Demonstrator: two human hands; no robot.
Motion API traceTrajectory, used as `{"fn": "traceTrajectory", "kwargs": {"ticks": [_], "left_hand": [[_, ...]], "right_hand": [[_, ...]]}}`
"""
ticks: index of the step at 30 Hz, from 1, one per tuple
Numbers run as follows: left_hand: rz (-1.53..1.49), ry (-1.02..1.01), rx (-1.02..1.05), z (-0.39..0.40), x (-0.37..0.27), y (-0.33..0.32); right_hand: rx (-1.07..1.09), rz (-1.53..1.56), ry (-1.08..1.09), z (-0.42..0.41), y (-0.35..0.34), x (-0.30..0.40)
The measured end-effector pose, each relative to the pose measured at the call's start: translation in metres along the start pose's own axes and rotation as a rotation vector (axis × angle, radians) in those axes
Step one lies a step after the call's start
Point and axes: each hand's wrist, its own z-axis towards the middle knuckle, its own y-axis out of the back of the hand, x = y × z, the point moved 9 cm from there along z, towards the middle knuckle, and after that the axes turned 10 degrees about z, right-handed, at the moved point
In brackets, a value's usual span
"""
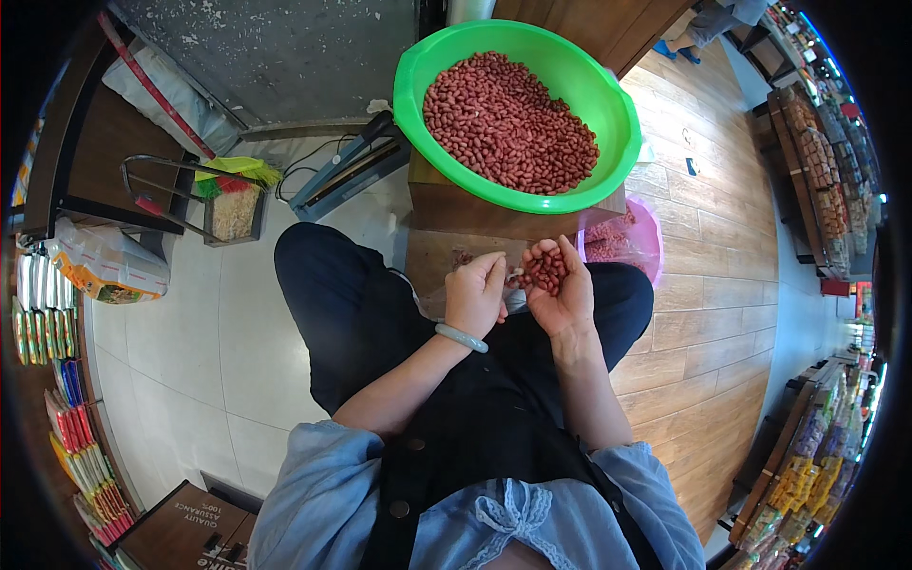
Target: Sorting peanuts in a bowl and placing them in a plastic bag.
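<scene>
Red-skinned peanuts [547, 272] lie heaped in my right hand [563, 292], which is cupped with the palm up. Close beside it on the left is my left hand [476, 292], its fingers curled and a pale bangle [462, 337] on the wrist; what its fingers hold, if anything, is hidden. Just beyond both hands a large green plastic basin [407, 96] rests on a wooden stand [456, 206] and holds a broad pile of the same red-skinned nuts. Lower down, behind my right knee, stands a pink basin [658, 242] with paler pink nuts and clear plastic in it.
At the left are a dustpan [260, 214] with a brush, a plastic sack [107, 263] and shelves of packets [46, 313]. A metal sealer-like device [349, 171] leans by the stand. Packed goods fill racks [805, 456] at right. Another person's legs [702, 35] show at top right.
</scene>
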Motion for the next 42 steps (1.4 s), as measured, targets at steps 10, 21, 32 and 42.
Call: {"fn": "traceTrajectory", "kwargs": {"ticks": [10,21,32,42], "left_hand": [[-0.012,0.066,0.02,-0.002,0.015,0.001],[-0.146,0.037,0.094,0.003,0.027,0.012],[-0.535,0.104,0.209,-0.006,0.028,0.026],[-0.997,0.834,0.319,-0.055,0.159,-0.038]], "right_hand": [[0.013,-0.325,0.175,-0.015,-0.01,0.001],[0.403,-1.615,0.706,-0.074,-0.074,0.0],[0.757,-2.295,1.111,-0.094,-0.086,-0.035],[0.909,-2.269,1.375,-0.17,-0.149,-0.024]]}}
